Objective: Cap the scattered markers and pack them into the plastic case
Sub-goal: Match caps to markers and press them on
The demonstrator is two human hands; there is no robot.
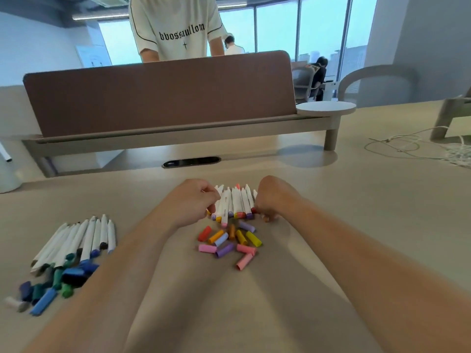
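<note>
1. I see a beige bench (pixel 331 225) with a dark slot grommet (pixel 191 161) at its far side.
2. Centre: white markers (pixel 235 202) lie side by side, coloured ends toward me.
3. Just nearer: loose warm caps (pixel 229 242) in red, orange, yellow, pink and purple.
4. Left: second marker bunch (pixel 81 238), with blue and green caps (pixel 61 276) heaped at its near end.
5. Far right: white cable (pixel 407 146), loosely tangled.

Open-plan office, desk divider (pixel 158 95), swivel chair (pixel 304 81), floor-to-ceiling windows (pixel 277 29)

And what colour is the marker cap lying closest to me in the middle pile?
Pink. That marker cap shows best in the head view.
</note>
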